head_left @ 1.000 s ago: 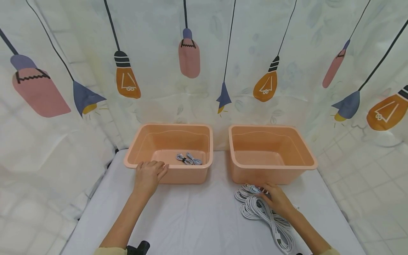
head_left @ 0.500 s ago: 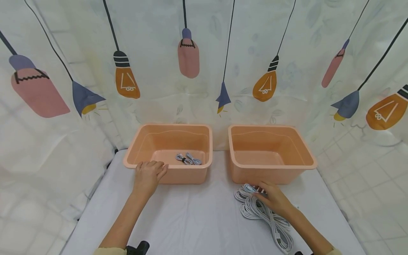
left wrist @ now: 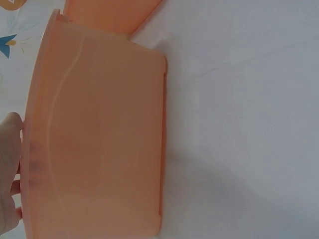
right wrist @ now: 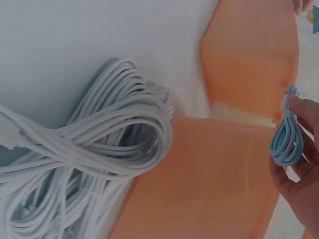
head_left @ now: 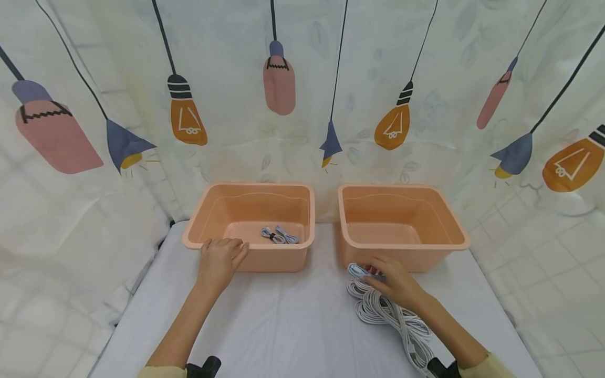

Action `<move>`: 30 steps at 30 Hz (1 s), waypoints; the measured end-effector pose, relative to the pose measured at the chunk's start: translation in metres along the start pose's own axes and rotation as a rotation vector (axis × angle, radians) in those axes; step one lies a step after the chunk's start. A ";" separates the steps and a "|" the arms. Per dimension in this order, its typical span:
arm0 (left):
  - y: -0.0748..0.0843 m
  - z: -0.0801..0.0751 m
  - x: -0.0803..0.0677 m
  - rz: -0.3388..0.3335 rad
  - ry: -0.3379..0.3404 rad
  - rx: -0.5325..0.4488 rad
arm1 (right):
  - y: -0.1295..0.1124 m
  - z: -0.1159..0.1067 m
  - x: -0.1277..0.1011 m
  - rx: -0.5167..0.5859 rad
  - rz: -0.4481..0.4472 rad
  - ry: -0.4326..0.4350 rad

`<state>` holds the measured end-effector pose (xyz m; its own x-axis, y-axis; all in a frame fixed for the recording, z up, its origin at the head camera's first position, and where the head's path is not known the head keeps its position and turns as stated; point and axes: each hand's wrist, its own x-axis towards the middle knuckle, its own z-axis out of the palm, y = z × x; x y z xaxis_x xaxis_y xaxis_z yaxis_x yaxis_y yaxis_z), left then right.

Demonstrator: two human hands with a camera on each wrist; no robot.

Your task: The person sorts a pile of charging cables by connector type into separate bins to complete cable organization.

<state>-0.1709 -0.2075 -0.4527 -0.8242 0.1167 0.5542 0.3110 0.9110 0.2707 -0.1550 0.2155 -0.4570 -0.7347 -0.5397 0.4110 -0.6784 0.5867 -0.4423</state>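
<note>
My right hand point(head_left: 394, 281) pinches a small light-blue cable bundle point(right wrist: 286, 137) between thumb and fingers. It is in front of the right peach plastic bin point(head_left: 404, 254), above a big pile of coiled white cables point(head_left: 389, 312) on the table. My left hand point(head_left: 219, 265) grips the near rim of the left peach bin point(head_left: 279, 260), its fingers curled over the edge. In the left wrist view part of that hand point(left wrist: 9, 174) shows at the rim. Inside the left bin lie two small grey cable bundles point(head_left: 274, 236), one with a black tie.
A white cloth point(head_left: 293, 325) covers the table. Both bins stand side by side at its back, a narrow gap between them. Behind hangs a curtain point(head_left: 307, 152) printed with lamps and bulbs. A black wrist strap piece point(head_left: 203, 367) shows at the bottom edge.
My right hand has lifted the light-blue cable bundle off the white cable pile and moved it up and slightly left, toward the right bin's front. The left hand stays at its rim.
</note>
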 end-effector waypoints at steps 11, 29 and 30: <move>0.000 0.003 0.001 0.009 0.054 0.007 | -0.013 -0.006 0.034 0.055 0.035 -0.021; 0.003 0.002 0.001 -0.044 0.065 -0.061 | -0.027 -0.016 0.090 0.090 0.061 -0.044; 0.003 0.002 0.001 -0.046 0.064 -0.062 | -0.028 -0.017 0.092 0.088 0.063 -0.042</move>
<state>-0.1714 -0.2042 -0.4527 -0.8069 0.0478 0.5887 0.3037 0.8885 0.3441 -0.2040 0.1595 -0.3937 -0.7741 -0.5291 0.3475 -0.6272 0.5662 -0.5348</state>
